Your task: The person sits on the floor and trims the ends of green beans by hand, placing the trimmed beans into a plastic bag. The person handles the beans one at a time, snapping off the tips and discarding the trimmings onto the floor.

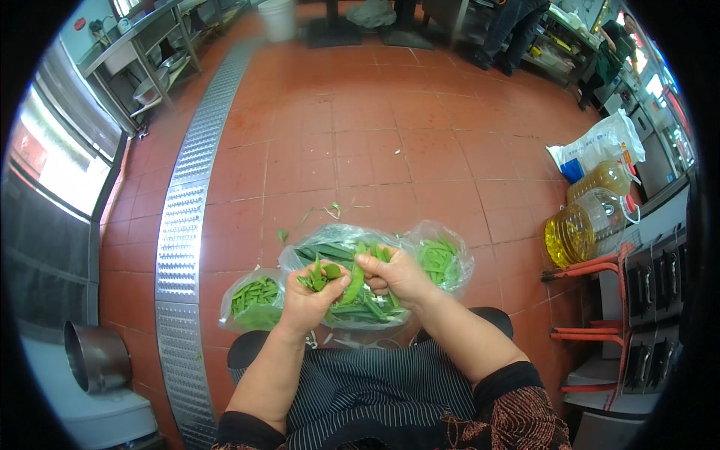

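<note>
My left hand [309,298] is closed on a small bunch of green pod pieces [319,277]. My right hand [399,277] grips several flat green bean pods [355,288], and one hangs down between the two hands. Below them a clear plastic bag [304,247] lies spread open on the floor, with long whole pods [329,251] in it, partly hidden by my hands. To its left, another clear bag [225,315] holds short green pieces [256,298]. A third bag [462,247] at the right also contains cut pieces [439,259].
Green scraps [334,209] lie on the red tiled floor [360,157]. A metal drain grate [183,242] runs along the left, near a metal pot [101,357]. At the right stand oil jugs [585,225], a white sack [602,146] and a red-framed rack [621,315]. Two people [512,34] stand farther off.
</note>
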Available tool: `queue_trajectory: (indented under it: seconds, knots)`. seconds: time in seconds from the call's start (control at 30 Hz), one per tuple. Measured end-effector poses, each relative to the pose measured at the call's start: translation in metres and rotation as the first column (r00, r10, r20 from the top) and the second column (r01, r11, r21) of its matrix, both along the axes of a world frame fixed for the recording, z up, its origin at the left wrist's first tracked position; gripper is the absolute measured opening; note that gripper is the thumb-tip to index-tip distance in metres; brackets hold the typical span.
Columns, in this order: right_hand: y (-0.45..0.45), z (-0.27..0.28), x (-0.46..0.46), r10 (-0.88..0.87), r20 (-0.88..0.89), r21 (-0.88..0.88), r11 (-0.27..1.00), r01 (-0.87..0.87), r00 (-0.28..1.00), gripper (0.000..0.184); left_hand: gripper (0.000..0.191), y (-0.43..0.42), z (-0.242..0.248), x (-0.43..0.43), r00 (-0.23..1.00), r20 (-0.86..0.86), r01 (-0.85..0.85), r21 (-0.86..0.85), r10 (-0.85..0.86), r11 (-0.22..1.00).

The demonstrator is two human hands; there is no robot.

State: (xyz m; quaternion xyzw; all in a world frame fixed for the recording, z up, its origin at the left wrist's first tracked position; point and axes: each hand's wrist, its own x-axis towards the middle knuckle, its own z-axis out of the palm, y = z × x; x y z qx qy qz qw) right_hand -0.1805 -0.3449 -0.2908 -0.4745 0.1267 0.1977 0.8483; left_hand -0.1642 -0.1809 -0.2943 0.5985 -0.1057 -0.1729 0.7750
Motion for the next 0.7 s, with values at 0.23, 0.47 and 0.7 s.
queue_trajectory:
  seconds: [0.23,0.47,0.7]
  knots:
    - [-0.020,0.006,0.014,-0.253,0.107,-0.203,0.941,0.271,0.961,0.018,0.008,0.008,0.003,0.004,0.985,-0.172,0.038,0.055,-0.028,0.998]
    - [-0.016,0.008,0.014,-0.192,0.134,-0.216,0.952,0.218,0.972,0.017,0.008,-0.003,-0.001,-0.002,0.998,-0.026,0.058,0.176,-0.054,0.983]
    - [-0.013,0.008,0.009,-0.142,0.120,-0.279,0.945,0.170,0.983,0.021,0.009,-0.003,-0.006,-0.001,0.949,0.308,-0.042,0.332,-0.066,0.942]
